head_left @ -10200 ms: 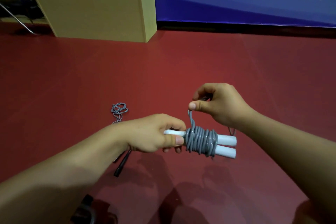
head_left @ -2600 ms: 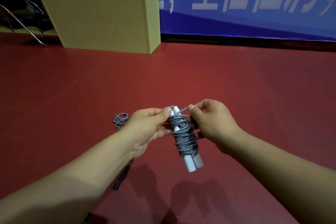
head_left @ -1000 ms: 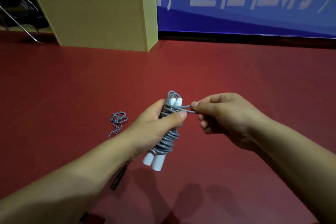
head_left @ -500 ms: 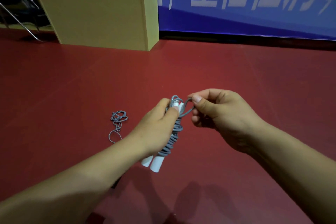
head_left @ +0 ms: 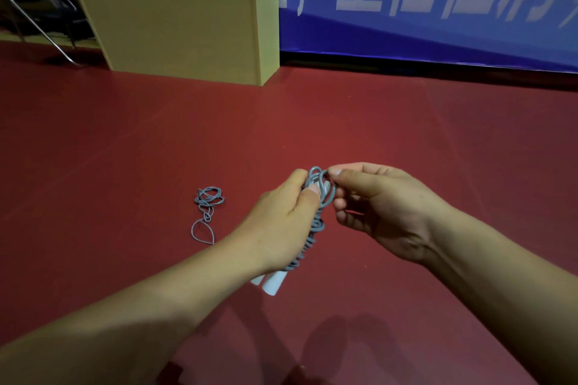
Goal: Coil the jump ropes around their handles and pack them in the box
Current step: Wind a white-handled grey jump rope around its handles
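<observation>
Since 0.5 s ago our right hand (head_left: 384, 209) shifts closer, pinching rope loop (head_left: 325, 187) atop white handles (head_left: 275, 284); left hand (head_left: 281, 228) grips coiled bundle.

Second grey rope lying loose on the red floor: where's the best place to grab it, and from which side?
Judging by its pose, take the loose grey rope at the bunched tangle at its far end, coming straight down from above. It lies flat on the red floor, and the single thin loop nearer the person offers less to pinch. Its handles are hidden.
</observation>
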